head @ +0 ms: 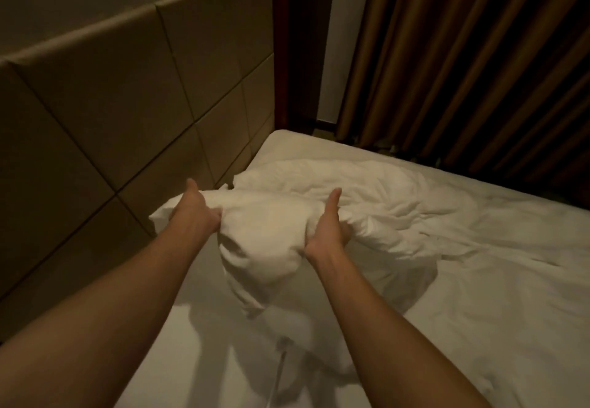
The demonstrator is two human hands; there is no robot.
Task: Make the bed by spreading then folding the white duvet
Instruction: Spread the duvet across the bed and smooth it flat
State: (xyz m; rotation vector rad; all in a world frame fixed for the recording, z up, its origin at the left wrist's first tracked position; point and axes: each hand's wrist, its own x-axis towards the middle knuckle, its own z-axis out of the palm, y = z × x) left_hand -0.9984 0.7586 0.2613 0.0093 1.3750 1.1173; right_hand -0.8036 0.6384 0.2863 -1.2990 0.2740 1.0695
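The white duvet [399, 213] lies rumpled across the bed [510, 328], bunched near the headboard. Both of my hands hold a raised, bunched edge of it above the mattress. My left hand [194, 213] grips the fabric at the left end, thumb pointing up. About a forearm's length to the right, my right hand [329, 229] clutches the same fold, thumb also up. A loose bulge of duvet hangs down between my wrists. The fingers of both hands are hidden in the cloth.
A padded beige headboard [111, 104] of square panels runs along the left. Brown curtains [463, 56] hang behind the bed's far side. A dark wooden post [300, 40] stands at the corner. The white bottom sheet [204, 343] shows below my arms.
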